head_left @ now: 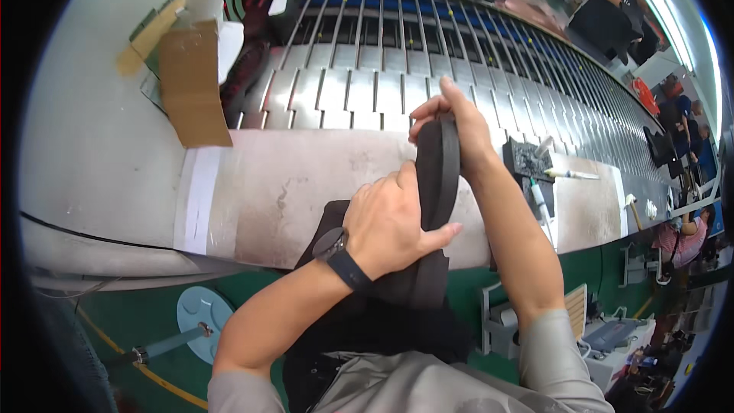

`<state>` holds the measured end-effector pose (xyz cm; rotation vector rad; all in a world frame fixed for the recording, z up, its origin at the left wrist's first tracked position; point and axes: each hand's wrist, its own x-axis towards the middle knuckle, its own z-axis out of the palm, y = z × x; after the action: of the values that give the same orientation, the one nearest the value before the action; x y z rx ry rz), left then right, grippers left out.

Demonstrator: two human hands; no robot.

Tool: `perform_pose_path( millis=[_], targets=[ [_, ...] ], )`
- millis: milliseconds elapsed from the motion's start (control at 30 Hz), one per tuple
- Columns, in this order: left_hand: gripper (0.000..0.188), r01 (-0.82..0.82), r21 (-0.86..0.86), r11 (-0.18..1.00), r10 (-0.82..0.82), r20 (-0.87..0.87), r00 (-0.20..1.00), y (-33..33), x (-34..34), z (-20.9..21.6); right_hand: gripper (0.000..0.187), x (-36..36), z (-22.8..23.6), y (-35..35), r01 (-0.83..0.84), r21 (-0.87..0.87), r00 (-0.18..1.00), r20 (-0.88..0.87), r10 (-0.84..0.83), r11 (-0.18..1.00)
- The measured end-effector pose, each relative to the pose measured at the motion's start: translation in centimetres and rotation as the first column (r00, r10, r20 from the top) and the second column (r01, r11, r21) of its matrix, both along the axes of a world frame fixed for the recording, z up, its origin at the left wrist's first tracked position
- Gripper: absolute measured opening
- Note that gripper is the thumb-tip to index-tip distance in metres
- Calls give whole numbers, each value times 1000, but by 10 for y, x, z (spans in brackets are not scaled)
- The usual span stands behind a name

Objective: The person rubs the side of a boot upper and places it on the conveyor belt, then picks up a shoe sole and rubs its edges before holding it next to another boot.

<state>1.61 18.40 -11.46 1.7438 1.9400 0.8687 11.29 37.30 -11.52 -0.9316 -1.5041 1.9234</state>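
A black shoe [437, 172] with a thick dark sole is tilted up in front of me, over the near edge of the worktop. My left hand [388, 222] grips its side, the thumb stretched across toward the sole. Around the upper end of the shoe curls my right hand [468, 126], its fingers partly hidden behind it. More dark material [329, 222] shows at the left of my left hand; whether it belongs to the same shoe I cannot tell. A black watch is on my left wrist.
Beyond the pale worktop [306, 191] runs a metal slatted conveyor [390, 92]. Right of my right forearm, a dark block [527, 159] stands beside slim syringe-like tools [572, 173]. A brown cardboard piece [191, 84] stands at the left. Below is a round blue stool [205, 321]. People are farther right.
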Motion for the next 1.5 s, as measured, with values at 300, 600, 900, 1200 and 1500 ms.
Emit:
perform_pose_path(
  millis=[300,600,900,1200,1500],
  targets=[
    [139,1,555,832,64,-98,993,-29,11,62,90,18,146,-68,-142,658,859,-289,422,739],
    [133,19,496,868,60,-143,988,-45,41,41,104,56,127,-82,-286,355,881,-269,390,890],
    [108,143,288,947,-62,-273,960,-73,15,47,44,67,155,-122,-360,482,911,-2,412,799],
    [67,121,568,814,265,-548,793,-73,-5,8,36,72,125,-173,-126,980,844,24,536,154],
    [138,70,337,939,72,-392,917,-83,12,-59,24,133,-61,-204,465,211,871,-282,-402,860]
  ],
)
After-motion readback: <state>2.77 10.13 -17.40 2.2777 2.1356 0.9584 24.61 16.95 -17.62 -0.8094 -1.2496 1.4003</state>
